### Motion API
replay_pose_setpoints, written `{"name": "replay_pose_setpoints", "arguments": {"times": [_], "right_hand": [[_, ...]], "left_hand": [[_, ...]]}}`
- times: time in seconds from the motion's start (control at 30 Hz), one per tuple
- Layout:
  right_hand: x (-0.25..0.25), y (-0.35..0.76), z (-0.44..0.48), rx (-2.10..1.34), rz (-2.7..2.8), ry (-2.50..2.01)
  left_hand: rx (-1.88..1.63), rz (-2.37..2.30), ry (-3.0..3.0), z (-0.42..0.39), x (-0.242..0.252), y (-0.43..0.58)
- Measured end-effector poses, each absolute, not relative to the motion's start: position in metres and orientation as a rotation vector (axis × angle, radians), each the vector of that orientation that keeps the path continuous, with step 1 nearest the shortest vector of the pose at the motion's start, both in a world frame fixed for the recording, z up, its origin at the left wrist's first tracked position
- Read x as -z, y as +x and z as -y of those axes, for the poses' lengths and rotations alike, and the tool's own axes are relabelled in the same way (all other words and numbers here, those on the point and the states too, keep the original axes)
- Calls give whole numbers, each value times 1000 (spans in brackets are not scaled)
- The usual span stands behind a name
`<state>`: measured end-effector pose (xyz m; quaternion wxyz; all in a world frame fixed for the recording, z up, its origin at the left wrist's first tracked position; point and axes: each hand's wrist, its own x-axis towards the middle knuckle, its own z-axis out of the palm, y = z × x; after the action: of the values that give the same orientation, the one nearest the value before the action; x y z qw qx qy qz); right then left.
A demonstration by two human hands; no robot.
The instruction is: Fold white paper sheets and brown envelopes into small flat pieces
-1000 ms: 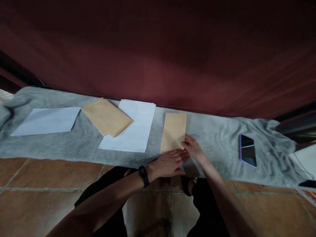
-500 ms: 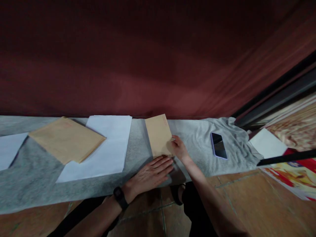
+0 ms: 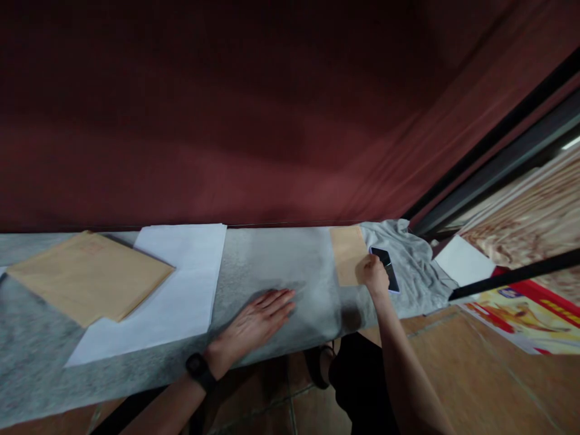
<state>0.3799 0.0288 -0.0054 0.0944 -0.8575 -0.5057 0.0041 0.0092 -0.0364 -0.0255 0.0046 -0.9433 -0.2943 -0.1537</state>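
Note:
A small brown envelope (image 3: 347, 254) lies on the grey cloth (image 3: 276, 266) near its right end. My right hand (image 3: 375, 275) rests on the envelope's right edge with the fingers curled over it, next to a dark phone (image 3: 386, 266). My left hand (image 3: 256, 319), with a black watch on the wrist, lies flat and open on the bare cloth to the left of the envelope. A larger brown envelope (image 3: 88, 275) overlaps a white sheet of paper (image 3: 181, 290) at the left.
A dark red curtain (image 3: 254, 121) hangs behind the cloth. Brown floor tiles (image 3: 498, 380) run along the near side. A white sheet (image 3: 462, 260) and a colourful printed sheet (image 3: 525, 314) lie on the floor at right, crossed by a dark rod (image 3: 521, 273).
My right hand slid the small envelope to the right, up beside the phone. My left hand came off the envelope and stays flat on the cloth. The view swung to the right.

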Motion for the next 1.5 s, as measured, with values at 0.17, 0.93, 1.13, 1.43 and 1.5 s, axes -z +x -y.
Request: {"name": "replay_pose_setpoints", "arguments": {"times": [0.17, 0.93, 1.13, 1.43, 1.5], "right_hand": [[5, 368, -25, 168, 1494, -2646], [18, 287, -38, 45, 2064, -2387], [20, 275, -40, 177, 2078, -2354], [29, 254, -47, 42, 2110, -2162], [32, 251, -48, -6, 2110, -2106]], "left_hand": [[469, 1004, -2948, 29, 27, -2], [151, 2297, -1973, 28, 11, -69], [71, 2316, -1971, 29, 3, -61], [-97, 2455, -2056, 34, -8, -56], [-100, 2478, -2077, 35, -11, -55]]}}
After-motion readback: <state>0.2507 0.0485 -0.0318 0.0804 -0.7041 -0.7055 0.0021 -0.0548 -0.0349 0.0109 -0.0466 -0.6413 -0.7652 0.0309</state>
